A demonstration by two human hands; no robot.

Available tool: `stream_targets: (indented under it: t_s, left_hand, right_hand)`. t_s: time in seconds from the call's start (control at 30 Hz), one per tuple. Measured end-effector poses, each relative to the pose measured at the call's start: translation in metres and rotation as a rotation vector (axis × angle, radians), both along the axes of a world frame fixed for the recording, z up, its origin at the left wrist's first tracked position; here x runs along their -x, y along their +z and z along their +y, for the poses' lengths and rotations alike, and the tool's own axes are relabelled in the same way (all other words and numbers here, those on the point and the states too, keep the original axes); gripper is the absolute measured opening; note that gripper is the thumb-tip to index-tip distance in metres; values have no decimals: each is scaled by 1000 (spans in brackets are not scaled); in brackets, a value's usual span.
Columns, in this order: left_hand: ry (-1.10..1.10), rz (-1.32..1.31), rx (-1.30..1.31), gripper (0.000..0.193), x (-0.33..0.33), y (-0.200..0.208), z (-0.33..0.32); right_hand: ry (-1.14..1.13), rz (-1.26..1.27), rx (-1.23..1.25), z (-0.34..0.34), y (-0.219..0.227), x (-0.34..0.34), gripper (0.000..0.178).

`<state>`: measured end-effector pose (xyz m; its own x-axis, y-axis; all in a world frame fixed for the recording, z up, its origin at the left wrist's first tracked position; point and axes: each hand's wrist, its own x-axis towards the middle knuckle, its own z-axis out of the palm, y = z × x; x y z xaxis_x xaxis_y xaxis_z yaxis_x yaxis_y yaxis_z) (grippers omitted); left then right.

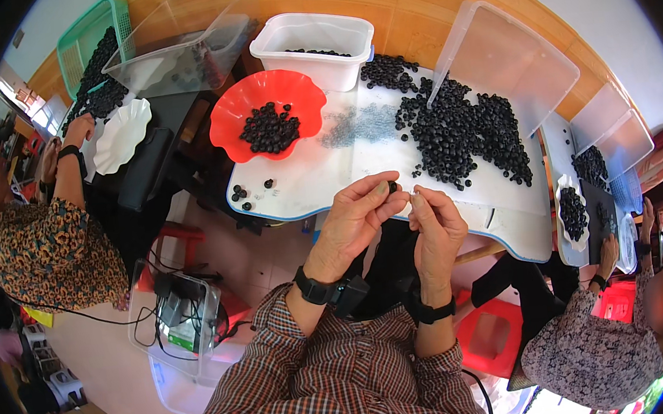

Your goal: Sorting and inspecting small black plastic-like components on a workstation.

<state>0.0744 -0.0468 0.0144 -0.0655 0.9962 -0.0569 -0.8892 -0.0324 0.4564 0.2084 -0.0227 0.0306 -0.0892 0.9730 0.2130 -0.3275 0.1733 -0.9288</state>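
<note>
Above the table's front edge, my left hand (354, 219) pinches a small black round piece (393, 187) between thumb and fingertips. Close beside it is my right hand (438, 235), with its thumb and fingers pressed together; whatever is in that pinch is too small to make out. A large heap of similar black pieces (452, 141) spreads over the right part of the white table (298, 186). To the left stands a red wavy-rimmed bowl (223, 126) with many of these pieces in it. A few loose ones (240, 193) lie at the table's left corner.
Behind the bowl sits a white tub (316, 70). A clear plastic bin (521, 72) leans at the back right. Co-workers sit on both sides, near a white wavy dish (122, 138) and another dish (564, 230). A clear box with cables (176, 323) stands lower left.
</note>
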Motion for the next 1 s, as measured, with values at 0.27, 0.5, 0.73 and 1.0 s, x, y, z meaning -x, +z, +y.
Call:
stream_targets:
  t_s: [0.27,0.5,0.73,1.0]
  left_hand:
    - [-16,82,-41,24,-3,-2,0]
    - [-1,123,-23,24,-1,0,-2]
    - [14,183,-17,24,-1,-1,0]
    - [49,306,2,22,3,-9,-1]
  right_hand:
    - [9,-65,-67,1,0,4,14]
    - [30,-100,-59,1,0,5,13]
    - [49,-111,-60,5,-4,5,13]
    - [61,-181,-38,8,-11,5,13]
